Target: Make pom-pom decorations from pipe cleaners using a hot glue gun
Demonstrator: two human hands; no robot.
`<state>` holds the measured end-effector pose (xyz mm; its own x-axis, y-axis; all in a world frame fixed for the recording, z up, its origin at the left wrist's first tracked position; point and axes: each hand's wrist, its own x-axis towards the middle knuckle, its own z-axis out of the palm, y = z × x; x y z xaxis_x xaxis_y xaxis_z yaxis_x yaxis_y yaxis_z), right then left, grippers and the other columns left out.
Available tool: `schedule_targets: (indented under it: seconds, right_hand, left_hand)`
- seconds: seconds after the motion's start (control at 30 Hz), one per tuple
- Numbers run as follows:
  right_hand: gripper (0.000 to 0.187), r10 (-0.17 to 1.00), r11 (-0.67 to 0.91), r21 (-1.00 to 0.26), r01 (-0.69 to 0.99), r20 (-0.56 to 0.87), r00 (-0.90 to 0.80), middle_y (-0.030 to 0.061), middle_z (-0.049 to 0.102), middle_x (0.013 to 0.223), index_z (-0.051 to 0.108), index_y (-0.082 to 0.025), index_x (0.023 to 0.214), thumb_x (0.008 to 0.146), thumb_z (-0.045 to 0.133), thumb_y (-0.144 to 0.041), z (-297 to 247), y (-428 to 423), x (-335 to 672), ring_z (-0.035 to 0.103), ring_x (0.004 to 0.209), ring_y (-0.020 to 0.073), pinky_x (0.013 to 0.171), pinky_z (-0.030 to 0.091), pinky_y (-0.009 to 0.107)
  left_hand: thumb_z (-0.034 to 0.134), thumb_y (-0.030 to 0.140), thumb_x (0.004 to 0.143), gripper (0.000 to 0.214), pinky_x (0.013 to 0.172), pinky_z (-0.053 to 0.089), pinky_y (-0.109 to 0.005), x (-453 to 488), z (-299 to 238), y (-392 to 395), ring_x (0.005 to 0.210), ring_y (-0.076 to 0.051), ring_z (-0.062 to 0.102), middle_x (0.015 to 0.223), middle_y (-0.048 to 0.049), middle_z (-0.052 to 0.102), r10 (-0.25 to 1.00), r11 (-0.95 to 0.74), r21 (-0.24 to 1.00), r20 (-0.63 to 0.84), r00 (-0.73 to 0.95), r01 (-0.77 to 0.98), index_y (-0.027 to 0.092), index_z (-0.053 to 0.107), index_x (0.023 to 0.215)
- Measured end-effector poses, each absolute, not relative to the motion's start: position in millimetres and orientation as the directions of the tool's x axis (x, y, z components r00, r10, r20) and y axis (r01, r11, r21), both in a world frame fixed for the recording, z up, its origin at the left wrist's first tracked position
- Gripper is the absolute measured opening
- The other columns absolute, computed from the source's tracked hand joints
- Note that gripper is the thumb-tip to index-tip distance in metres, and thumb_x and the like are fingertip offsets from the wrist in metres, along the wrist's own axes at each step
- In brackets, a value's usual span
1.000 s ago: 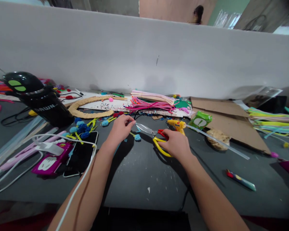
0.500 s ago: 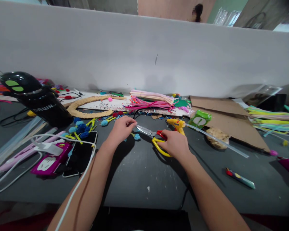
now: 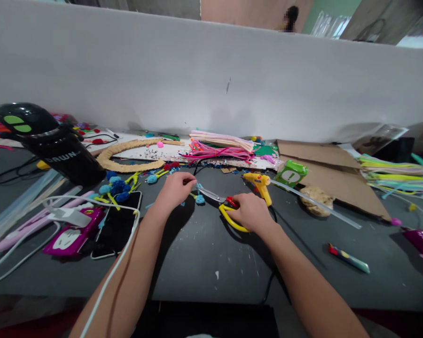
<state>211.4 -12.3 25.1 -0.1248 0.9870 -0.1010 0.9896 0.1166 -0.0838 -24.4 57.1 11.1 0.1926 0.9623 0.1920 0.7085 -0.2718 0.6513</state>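
My right hand [image 3: 252, 212] is wrapped round the handles of a pair of scissors [image 3: 213, 195], one handle loop yellow and the other red. The silver blades point left and look nearly closed. At their tips, my left hand [image 3: 178, 188] pinches a small light blue fuzzy piece, seemingly pipe cleaner [image 3: 199, 186], mostly hidden by the fingers. Just below the blades lies a blue fuzzy flower [image 3: 199, 199] with a yellow-green stem. Behind my right hand stands a yellow glue gun [image 3: 261, 182] with a clear glue stick in it.
A black bottle [image 3: 61, 152], a phone [image 3: 118, 225] and a purple power strip [image 3: 74, 232] are on the left. Pipe cleaner bundles [image 3: 220, 148] and a tan wrapped ring [image 3: 109, 159] lie at the back. Cardboard [image 3: 356, 188] and a cutter-like tool [image 3: 348, 259] are on the right.
The scissors' handles have come closer together and the blades have closed further. Light blue fuzz now shows at the blade tips. My left hand has hardly moved.
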Motion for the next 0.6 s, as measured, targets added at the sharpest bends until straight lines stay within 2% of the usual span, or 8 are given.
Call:
schedule_targets:
  seconds: [0.37, 0.6]
  right_hand:
    - [0.034, 0.978, 0.159, -0.026, 0.987, -0.133, -0.161, 0.01, 0.07, 0.084, 0.069, -0.02, 0.084, 0.079, 0.056, -0.051, 28.4, -16.8, 203.6, 0.065, 0.079, 0.0239, 0.064, 0.038, 0.029]
    - [0.031, 0.987, 0.13, -0.02, 0.991, -0.097, -0.131, 0.0084, 0.07, 0.083, 0.068, -0.022, 0.084, 0.078, 0.055, -0.05, 27.8, -17.2, 201.7, 0.066, 0.078, 0.0254, 0.062, 0.038, 0.029]
  left_hand:
    - [0.056, 0.031, 0.08, 0.021, 0.067, 0.044, -0.027, -22.6, 10.1, 57.5, 0.073, -0.018, 0.063, 0.08, -0.0044, 0.073, 0.96, -0.273, 0.612, 0.217, 0.174, 0.743, 0.019, 0.073, 0.081]
    - [0.055, 0.031, 0.081, 0.022, 0.065, 0.043, -0.027, -22.5, 13.2, 56.9, 0.07, -0.018, 0.062, 0.078, -0.004, 0.072, 0.96, -0.271, 0.609, 0.227, 0.164, 0.745, 0.019, 0.074, 0.081]
